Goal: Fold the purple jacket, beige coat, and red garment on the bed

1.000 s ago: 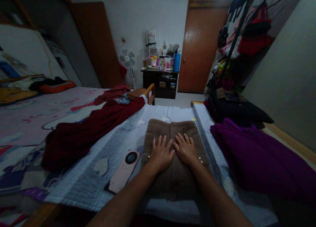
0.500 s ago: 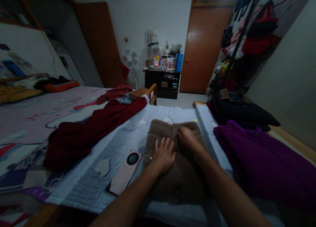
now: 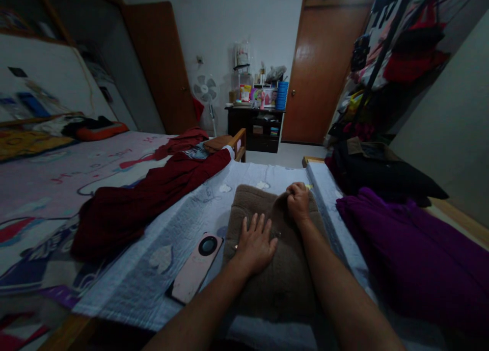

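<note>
Phone (image 3: 194, 270) in pale pink, oblong, is laid left of a folded brown fleece garment (image 3: 283, 262) on pale-blue quilted bedding (image 3: 130, 279); the garment is touched by the flat, spread left hand (image 3: 255, 245), its raised flap (image 3: 281, 204) gripped in the curled right hand (image 3: 298, 200).

Home bedroom, identifiable by a pink printed bedspread (image 3: 91, 160), light-blue quilted bedding (image 3: 179, 213) alongside, a maroon garment (image 3: 122, 208) and a purple garment (image 3: 412, 254), a pedestal fan (image 3: 206, 88), a low black cabinet (image 3: 239, 125) crowded with household items (image 3: 267, 97), a brown wooden door (image 3: 321, 76), and a red bag (image 3: 412, 67) hung among clothes (image 3: 376, 72) at right.
</note>
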